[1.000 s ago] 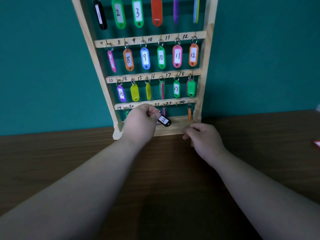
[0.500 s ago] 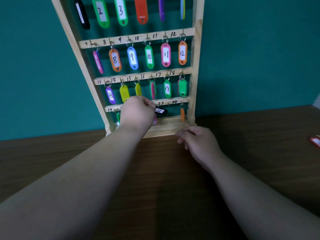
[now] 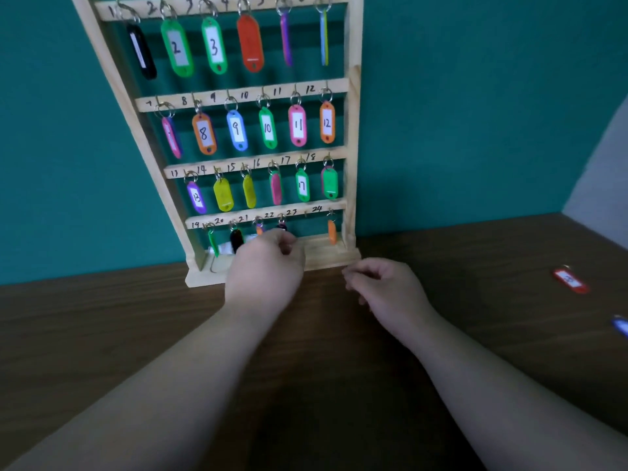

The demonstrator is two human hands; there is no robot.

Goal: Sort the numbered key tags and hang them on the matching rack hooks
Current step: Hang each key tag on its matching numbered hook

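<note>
The wooden key rack [image 3: 353,158] stands on the table against the teal wall, its rails numbered 1 to 24 and most hooks carrying coloured tags. My left hand [image 3: 268,266] is at the bottom rail, fingers curled around the lower part of a black tag [image 3: 281,227] whose ring sits under the 22 mark. Most of that tag is hidden behind my fingers. Left of it hang another black tag [image 3: 236,239] and a green tag [image 3: 212,241]. My right hand [image 3: 384,287] lies loosely curled on the table by the rack's right base corner, holding nothing.
A red tag [image 3: 571,281] lies on the brown table [image 3: 339,385] at the far right, and a blue tag [image 3: 622,326] shows at the right edge. An orange tag [image 3: 332,231] hangs at 24. The hook [image 3: 306,214] beside it carries nothing.
My left hand has brought the black tag from in front of the bottom rail to the 22 hook and dropped lower. My right hand has drawn slightly back from the rack base.
</note>
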